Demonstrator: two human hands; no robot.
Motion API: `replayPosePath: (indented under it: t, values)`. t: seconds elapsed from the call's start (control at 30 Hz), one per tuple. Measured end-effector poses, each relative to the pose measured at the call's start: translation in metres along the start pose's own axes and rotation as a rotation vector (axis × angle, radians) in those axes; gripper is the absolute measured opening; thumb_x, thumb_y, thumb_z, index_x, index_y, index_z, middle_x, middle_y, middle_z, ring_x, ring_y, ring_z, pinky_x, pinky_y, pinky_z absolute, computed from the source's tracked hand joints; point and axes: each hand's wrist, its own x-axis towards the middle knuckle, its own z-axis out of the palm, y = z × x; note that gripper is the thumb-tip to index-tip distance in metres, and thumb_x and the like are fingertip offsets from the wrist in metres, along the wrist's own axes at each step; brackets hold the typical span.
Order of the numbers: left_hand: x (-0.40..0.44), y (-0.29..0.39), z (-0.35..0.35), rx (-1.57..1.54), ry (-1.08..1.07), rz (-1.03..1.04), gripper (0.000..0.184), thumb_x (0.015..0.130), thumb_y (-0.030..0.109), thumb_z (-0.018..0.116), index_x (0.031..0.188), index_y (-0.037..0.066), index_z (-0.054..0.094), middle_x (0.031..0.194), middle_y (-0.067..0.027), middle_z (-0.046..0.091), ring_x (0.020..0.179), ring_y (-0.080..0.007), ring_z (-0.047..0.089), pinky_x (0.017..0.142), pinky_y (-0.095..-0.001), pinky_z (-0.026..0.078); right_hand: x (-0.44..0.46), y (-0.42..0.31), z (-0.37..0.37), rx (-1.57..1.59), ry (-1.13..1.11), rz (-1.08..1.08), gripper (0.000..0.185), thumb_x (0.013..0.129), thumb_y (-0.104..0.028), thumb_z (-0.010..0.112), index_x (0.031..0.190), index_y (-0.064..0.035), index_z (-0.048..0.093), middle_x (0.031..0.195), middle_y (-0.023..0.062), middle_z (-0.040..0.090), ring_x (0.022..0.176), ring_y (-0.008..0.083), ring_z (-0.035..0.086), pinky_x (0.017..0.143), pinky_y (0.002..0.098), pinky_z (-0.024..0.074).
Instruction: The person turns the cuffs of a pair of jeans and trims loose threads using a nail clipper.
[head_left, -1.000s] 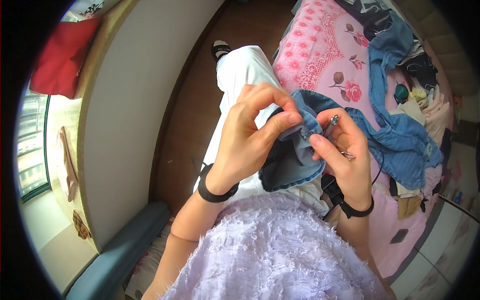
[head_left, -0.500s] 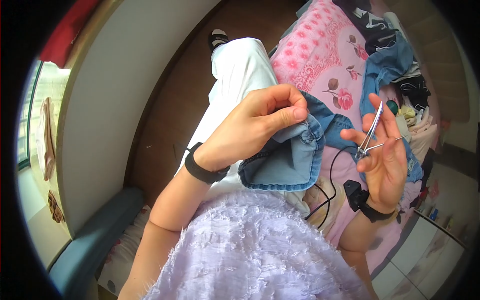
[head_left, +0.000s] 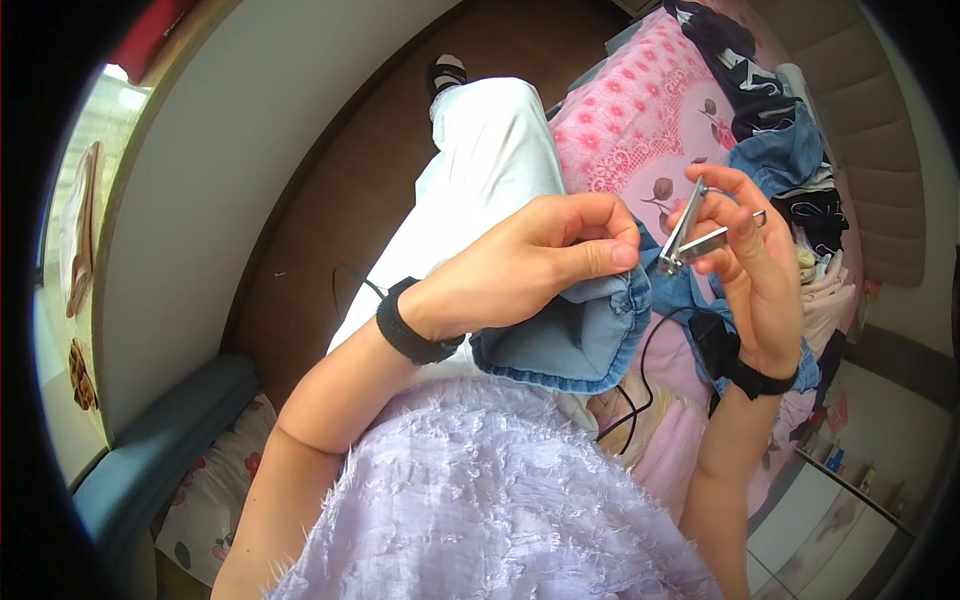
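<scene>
My left hand (head_left: 555, 260) pinches the edge of a blue denim garment (head_left: 560, 345) between thumb and curled fingers. The garment's stitched hem gapes toward me, showing its paler inside, over the white trousers (head_left: 485, 135) on my lap. Just right of that, my right hand (head_left: 755, 270) grips a silver nail clipper (head_left: 680, 230), its lever swung out from the body. The clipper's jaw end points toward the denim by my left fingertips. Whether it touches the cloth, I cannot tell.
A pink flowered bedsheet (head_left: 630, 120) spreads to the right, with a heap of dark and denim clothes (head_left: 780, 150) along its far side. A thin black cable (head_left: 645, 370) runs by my right wrist. At left stand a pale wall (head_left: 220, 180) and a blue-grey padded edge (head_left: 170, 430).
My right hand has moved left, bringing the nail clipper close to my left hand, and turned it. My left hand still pinches the denim and has shifted slightly right and down.
</scene>
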Motion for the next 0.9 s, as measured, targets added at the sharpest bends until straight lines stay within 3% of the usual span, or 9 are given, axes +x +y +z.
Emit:
replayPosePath:
  t: [0.1, 0.2, 0.3, 0.7, 0.9]
  values:
    - [-0.001, 0.0, 0.0, -0.01, -0.017, 0.006, 0.019, 0.103, 0.025, 0.06, 0.1, 0.006, 0.058, 0.094, 0.0057, 0.055, 0.087, -0.002, 0.049, 0.079, -0.0198, 0.04, 0.01, 0.007, -0.004, 0.002, -0.097, 0.044, 0.06, 0.098, -0.043, 0.064, 0.13, 0.0059, 0.049, 0.098, 0.0115, 0.067, 0.08, 0.0088, 0.067, 0.064, 0.0171, 0.0545]
    - [-0.001, -0.003, 0.001, -0.006, 0.002, 0.018, 0.019, 0.103, 0.025, 0.06, 0.1, 0.006, 0.058, 0.093, 0.0063, 0.053, 0.085, -0.002, 0.047, 0.077, -0.0197, 0.039, 0.012, 0.003, -0.001, -0.001, -0.119, 0.095, 0.041, 0.097, -0.031, 0.069, 0.12, 0.0014, 0.058, 0.091, 0.0027, 0.067, 0.08, 0.0071, 0.065, 0.067, 0.0211, 0.0559]
    - [-0.001, -0.003, 0.0, -0.005, 0.006, 0.024, 0.019, 0.103, 0.025, 0.06, 0.101, 0.007, 0.058, 0.092, 0.0066, 0.052, 0.085, -0.0019, 0.046, 0.076, -0.0195, 0.038, 0.014, 0.004, 0.0, -0.052, -0.092, 0.106, 0.036, 0.097, -0.025, 0.068, 0.119, 0.0007, 0.058, 0.088, 0.0012, 0.066, 0.078, 0.0067, 0.065, 0.066, 0.0215, 0.0563]
    - [-0.002, -0.001, 0.0, 0.01, 0.011, 0.025, 0.02, 0.103, 0.027, 0.059, 0.099, 0.007, 0.059, 0.091, 0.0064, 0.053, 0.084, -0.0019, 0.046, 0.076, -0.0195, 0.038, 0.016, 0.008, 0.0, 0.003, -0.085, 0.121, 0.034, 0.097, -0.023, 0.068, 0.119, 0.0001, 0.057, 0.088, 0.0029, 0.066, 0.076, 0.0092, 0.066, 0.066, 0.0228, 0.0574]
    - [-0.001, -0.001, -0.003, 0.007, 0.046, 0.042, 0.024, 0.104, 0.029, 0.058, 0.099, 0.005, 0.062, 0.098, 0.0032, 0.062, 0.092, -0.0046, 0.053, 0.085, -0.0221, 0.043, 0.011, 0.009, -0.002, 0.243, 0.011, 0.003, 0.029, 0.101, -0.021, 0.052, 0.121, -0.0016, 0.049, 0.094, 0.0063, 0.062, 0.076, 0.0179, 0.068, 0.066, 0.0281, 0.0573]
